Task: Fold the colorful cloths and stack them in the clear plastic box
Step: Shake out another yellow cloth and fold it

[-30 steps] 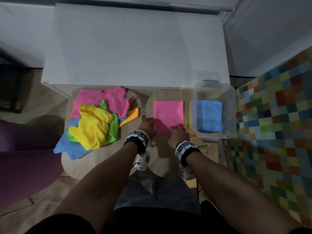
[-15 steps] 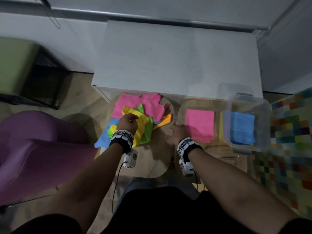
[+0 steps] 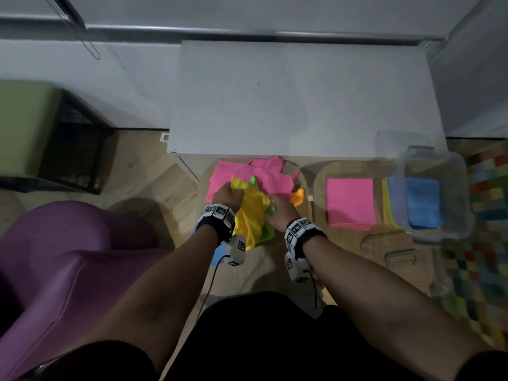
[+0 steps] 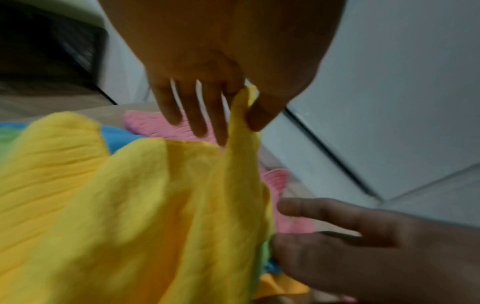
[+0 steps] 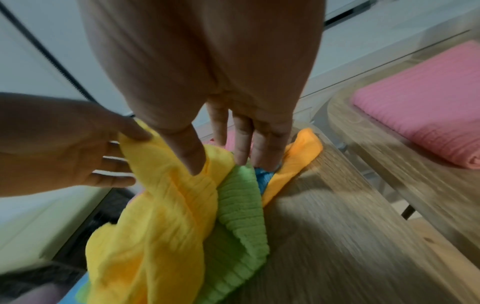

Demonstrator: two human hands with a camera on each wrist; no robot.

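left hand (image 4: pixel 207 67) pinches the yellow cloth (image 4: pixel 130 205); right hand (image 5: pixel 207 82), fingers straight, touches it.

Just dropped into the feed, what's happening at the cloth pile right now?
The person is picking the yellow cloth out of the loose pile on the left board. The left hand pinches its top corner between thumb and forefinger, and the right hand reaches into the pile beside it, thumb on the yellow cloth, fingers straight. A folded pink cloth lies on the next board, not yet boxed. The clear plastic box holds a folded blue cloth.
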